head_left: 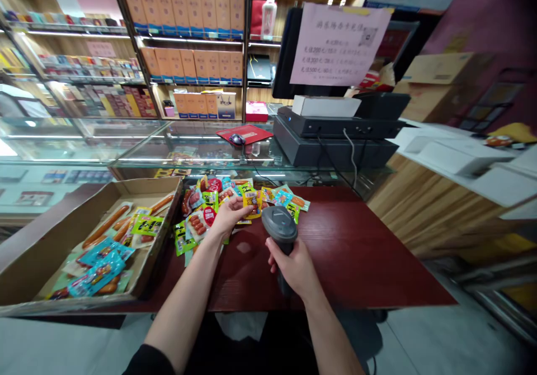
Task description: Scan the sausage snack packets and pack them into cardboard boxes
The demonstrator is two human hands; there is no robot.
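My right hand (296,263) is wrapped round the handle of a grey barcode scanner (280,222), its head tilted toward the packets. Between the fingers and thumb of my left hand (230,215) is a small yellow snack packet (252,203), just left of the scanner head. Behind and beside that hand lies a pile of packaged sausages and snacks (200,222) on the dark red table (335,252). To the left, an open cardboard box (145,274) holds more sausage packets and blue packets (98,274).
A glass display counter (146,146) runs behind the table, with a red mouse pad (255,133) and mouse on it. A black cash drawer (331,150) and the back of a monitor with a pink notice (335,45) stand at right. Shelves (193,39) of boxed goods line the wall.
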